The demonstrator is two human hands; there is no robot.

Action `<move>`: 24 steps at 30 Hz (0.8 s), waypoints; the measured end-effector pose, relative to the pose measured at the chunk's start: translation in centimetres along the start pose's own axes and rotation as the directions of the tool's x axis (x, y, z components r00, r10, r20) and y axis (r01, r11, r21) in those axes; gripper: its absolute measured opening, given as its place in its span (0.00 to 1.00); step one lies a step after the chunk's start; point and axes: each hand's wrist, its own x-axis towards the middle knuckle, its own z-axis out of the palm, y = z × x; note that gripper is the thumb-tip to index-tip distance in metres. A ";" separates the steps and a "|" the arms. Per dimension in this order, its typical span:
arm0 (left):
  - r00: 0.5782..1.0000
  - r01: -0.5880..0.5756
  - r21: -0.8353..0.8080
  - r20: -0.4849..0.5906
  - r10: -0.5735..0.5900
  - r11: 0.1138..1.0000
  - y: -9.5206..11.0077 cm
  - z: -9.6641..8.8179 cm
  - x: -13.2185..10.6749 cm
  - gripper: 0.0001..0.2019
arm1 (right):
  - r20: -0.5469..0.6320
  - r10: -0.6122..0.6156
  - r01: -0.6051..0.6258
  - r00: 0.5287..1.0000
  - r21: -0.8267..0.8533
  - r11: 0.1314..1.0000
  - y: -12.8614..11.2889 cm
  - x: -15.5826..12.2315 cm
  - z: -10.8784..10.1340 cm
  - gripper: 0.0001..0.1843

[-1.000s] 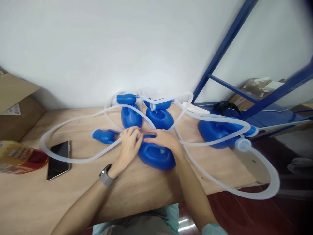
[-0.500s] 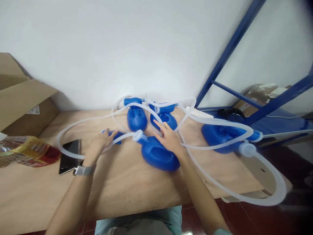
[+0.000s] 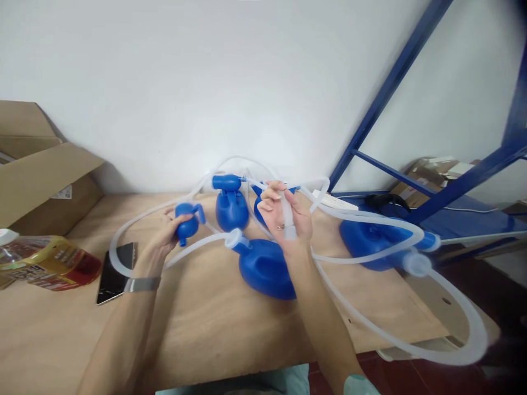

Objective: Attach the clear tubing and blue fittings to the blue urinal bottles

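My left hand grips a blue plastic funnel-like cup, with a short spout pointing down and a hooked handle to the right. My right hand, palm turned up, has its fingers curled around the end of a translucent hose. A small metal clip shows on that end. Below it, a blue plastic jug lies on the wooden table, a hose running from its white cap. Behind stands another blue jug with a blue head; a further jug is partly hidden behind my right hand.
On the left are a cardboard box, a bottle of reddish-yellow liquid and a phone. A blue jug with looping hoses and a white power strip lie right, near a blue metal rack.
My left hand has lifted the blue cup off the table and turned it. My right hand has risen from the jug, turned palm up and taken hold of the hose end.
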 end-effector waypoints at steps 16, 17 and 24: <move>0.849 -0.302 -0.592 0.190 0.494 0.747 7.3 5.1 -10.1 0.24 | -0.424 -0.437 0.412 0.793 -0.155 0.898 0.0 2.5 -2.5 0.29; 0.845 -0.263 -0.577 0.250 0.474 0.773 6.9 5.4 -9.9 0.25 | -0.403 -0.505 0.452 0.763 -0.224 0.863 -0.2 2.4 -2.2 0.30; 0.824 -0.200 -0.600 0.325 0.465 0.775 5.7 6.8 -8.7 0.26 | -0.291 -0.698 0.550 0.655 -0.450 0.704 -0.9 1.3 -0.9 0.35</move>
